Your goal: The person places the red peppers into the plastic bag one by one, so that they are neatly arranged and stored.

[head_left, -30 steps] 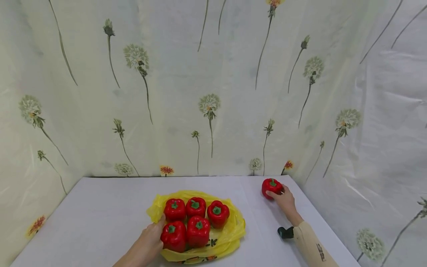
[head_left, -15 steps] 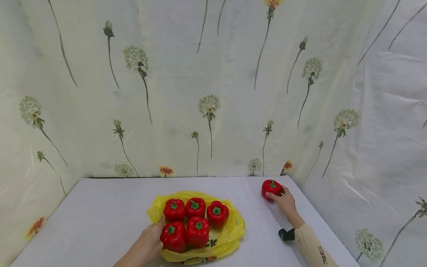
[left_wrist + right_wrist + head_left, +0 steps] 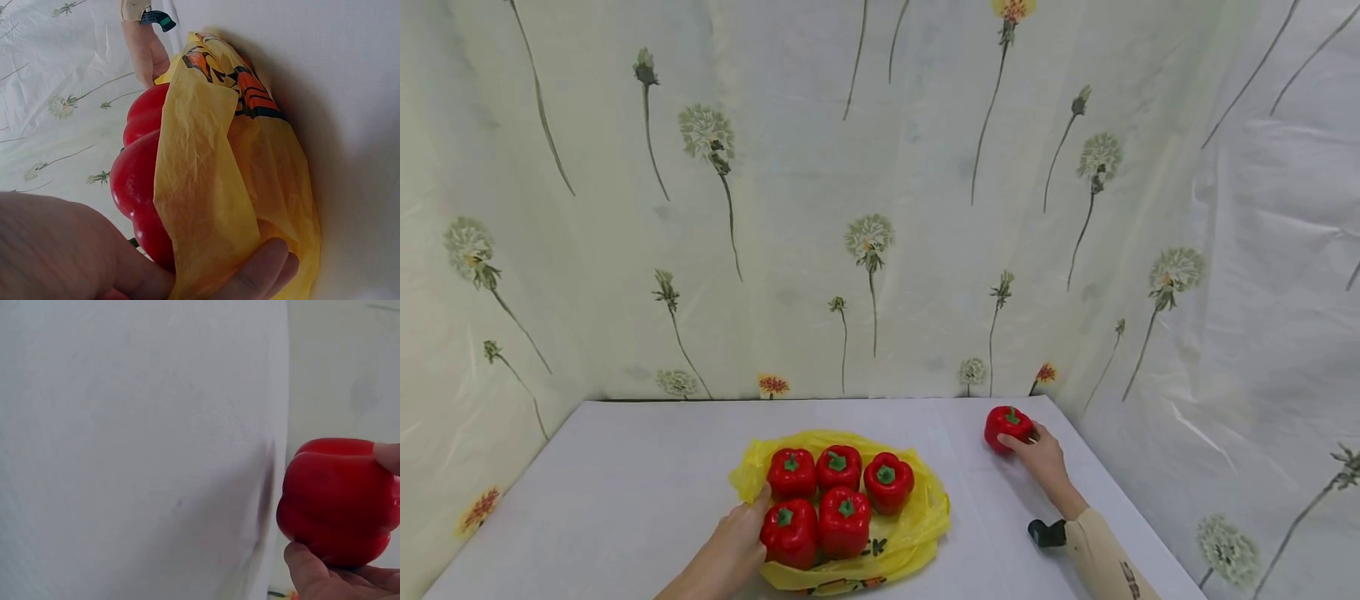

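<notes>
My left hand grips the left rim of a yellow plastic bag on the table. In the left wrist view the bag's film runs between thumb and fingers. Several red bell peppers with green stems, one of them a pepper at the right, sit in the opened bag. Off to the far right, my right hand holds another red bell pepper, stem up. The right wrist view shows this pepper between thumb and fingers, its shadow falling on the table.
A white table lies under everything. Curtains printed with dandelions hang behind it and along both sides. A dark wrist-camera mount juts from the right sleeve.
My right hand has shifted very slightly left with its pepper. The left hand and the bag stay where they were; the head view tilts a little.
</notes>
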The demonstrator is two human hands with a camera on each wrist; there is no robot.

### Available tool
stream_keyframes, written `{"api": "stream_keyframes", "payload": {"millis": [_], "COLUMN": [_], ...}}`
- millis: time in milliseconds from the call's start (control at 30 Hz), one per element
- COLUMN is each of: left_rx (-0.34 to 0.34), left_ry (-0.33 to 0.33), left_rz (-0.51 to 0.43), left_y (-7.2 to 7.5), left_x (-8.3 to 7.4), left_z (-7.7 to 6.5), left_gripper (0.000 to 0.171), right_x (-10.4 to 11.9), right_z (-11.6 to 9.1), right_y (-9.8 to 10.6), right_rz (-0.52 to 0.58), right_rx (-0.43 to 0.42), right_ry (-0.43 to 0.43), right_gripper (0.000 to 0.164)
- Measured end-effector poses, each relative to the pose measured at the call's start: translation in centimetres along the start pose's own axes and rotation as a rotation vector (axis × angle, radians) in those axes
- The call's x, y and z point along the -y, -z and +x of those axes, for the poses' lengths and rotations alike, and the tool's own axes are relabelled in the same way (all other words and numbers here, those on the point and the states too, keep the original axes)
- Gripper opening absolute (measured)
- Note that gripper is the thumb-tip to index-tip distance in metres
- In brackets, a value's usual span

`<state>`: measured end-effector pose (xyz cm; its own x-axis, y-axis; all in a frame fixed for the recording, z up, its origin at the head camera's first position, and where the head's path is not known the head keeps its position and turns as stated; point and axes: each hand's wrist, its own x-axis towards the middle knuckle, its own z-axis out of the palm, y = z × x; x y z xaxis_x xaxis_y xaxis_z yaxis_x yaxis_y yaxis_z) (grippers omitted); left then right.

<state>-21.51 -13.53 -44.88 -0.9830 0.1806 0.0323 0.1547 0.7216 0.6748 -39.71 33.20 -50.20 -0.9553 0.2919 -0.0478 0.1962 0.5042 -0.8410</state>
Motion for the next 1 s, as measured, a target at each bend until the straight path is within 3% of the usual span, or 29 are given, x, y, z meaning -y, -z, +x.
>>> {"api": "stream_keyframes", "payload": {"millis": [700, 1000], "left_rx": [-0.011, -0.007], "left_ry": [0.005, -0.001], "left_rz": [0.039, 0.032], "left_y": [0.0, 0.0], "left_x": [0.0, 0.0], "left_z": [-0.1, -0.1], "left_gripper": [0.061, 0.061], "right_x": [2.7, 4.5], "right_z": [-2.9, -5.3], "right_y": [-0.5, -0.9], "right_rz": [0.009, -0.021], "right_rx": [0.064, 0.109], "right_ry": [0.075, 0.17], "right_gripper": [0.097, 0.089]}}
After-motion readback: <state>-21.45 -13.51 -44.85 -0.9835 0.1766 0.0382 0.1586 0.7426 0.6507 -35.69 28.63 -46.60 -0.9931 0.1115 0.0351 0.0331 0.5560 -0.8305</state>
